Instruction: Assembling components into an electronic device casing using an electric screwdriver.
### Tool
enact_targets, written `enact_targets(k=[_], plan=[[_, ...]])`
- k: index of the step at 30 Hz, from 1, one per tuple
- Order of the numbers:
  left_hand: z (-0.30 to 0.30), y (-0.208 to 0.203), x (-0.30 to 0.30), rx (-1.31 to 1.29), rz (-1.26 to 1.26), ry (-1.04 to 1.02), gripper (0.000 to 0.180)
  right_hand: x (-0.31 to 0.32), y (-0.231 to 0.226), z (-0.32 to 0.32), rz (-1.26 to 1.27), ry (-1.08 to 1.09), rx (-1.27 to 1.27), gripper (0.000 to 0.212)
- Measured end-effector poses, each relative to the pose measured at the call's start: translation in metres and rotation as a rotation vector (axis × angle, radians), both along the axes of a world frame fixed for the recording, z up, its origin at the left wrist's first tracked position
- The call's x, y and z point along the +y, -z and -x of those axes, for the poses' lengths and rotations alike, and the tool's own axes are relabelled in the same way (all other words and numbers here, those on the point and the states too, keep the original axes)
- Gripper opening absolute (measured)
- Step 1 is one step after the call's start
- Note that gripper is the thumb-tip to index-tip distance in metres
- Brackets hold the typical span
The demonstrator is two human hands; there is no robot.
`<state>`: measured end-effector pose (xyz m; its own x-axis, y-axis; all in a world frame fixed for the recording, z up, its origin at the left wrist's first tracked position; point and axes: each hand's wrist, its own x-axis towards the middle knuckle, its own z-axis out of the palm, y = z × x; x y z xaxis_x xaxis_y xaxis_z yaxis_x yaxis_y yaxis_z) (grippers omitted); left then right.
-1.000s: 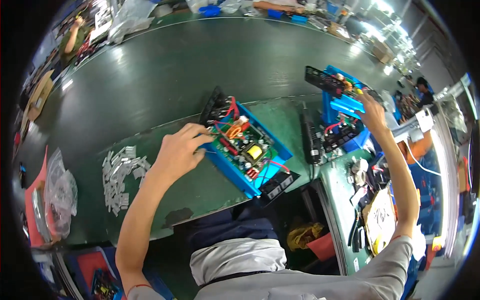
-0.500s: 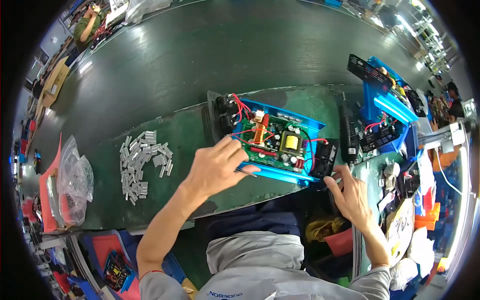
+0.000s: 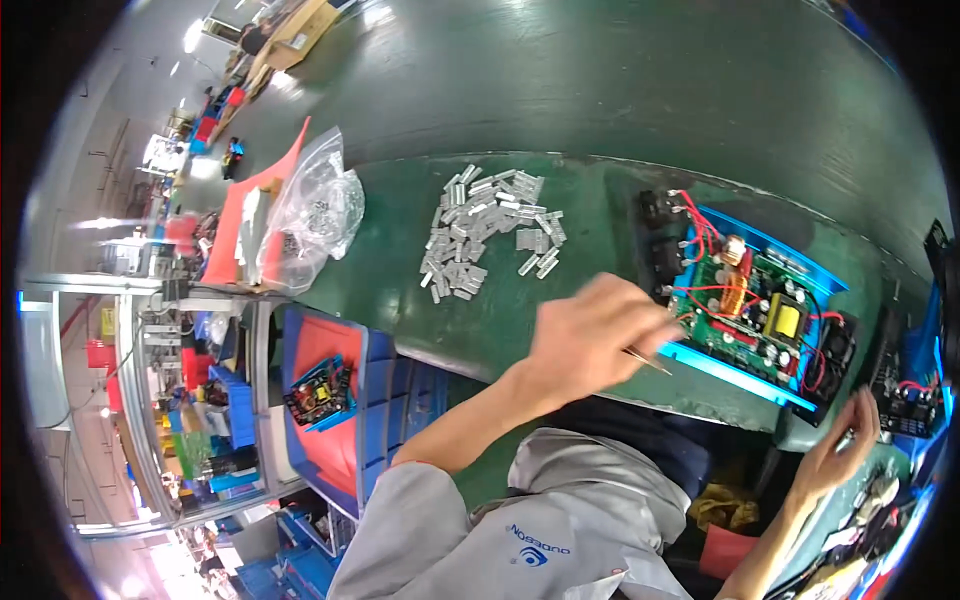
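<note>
Right hand (image 3: 838,452) withdrawn, loosely spread, left hand (image 3: 598,337) pinching thin rod (image 3: 652,363), blue case (image 3: 740,377) between.

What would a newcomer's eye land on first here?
Probably the open blue case, right of centre on the green table, with its red wires and yellow block. The left hand, gripping a thin tool, is by its near left corner, and the right hand is near its right end. Left of centre, a pile of silvery pieces stands out.
</note>
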<state>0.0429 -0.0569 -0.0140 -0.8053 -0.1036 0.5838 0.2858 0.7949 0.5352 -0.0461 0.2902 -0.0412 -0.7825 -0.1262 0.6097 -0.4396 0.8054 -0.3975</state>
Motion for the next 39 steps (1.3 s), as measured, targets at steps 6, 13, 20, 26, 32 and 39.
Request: enact_targets(k=[6, 13, 20, 26, 32, 39], plan=[[-0.05, 0.024, -0.085, -0.243, 0.024, -0.628, 0.017, -0.019, 0.03, -0.045, -0.158, -0.186, 0.065, 0.037], [-0.09, 0.021, -0.11, -0.424, 0.058, -0.639, 0.028, -0.016, 0.028, -0.006, -0.215, -0.142, 0.064, 0.041], [-0.087, 0.036, -0.119, -0.385, 0.038, -0.576, 0.024, -0.023, 0.027, 0.002, -0.182, -0.136, 0.032, 0.043], [-0.077, 0.038, -0.123, -0.35, 0.327, -0.552, 0.016, -0.021, 0.023, -0.01, -0.107, -0.106, 0.039, 0.035], [-0.074, 0.035, -0.129, -0.28, 0.106, -0.601, 0.013, -0.023, 0.022, -0.03, 0.064, -0.147, 0.046, 0.033], [-0.057, 0.013, -0.097, -0.285, -0.127, -0.758, 0.013, -0.058, 0.012, -0.062, 0.268, -0.424, -0.177, 0.033]])
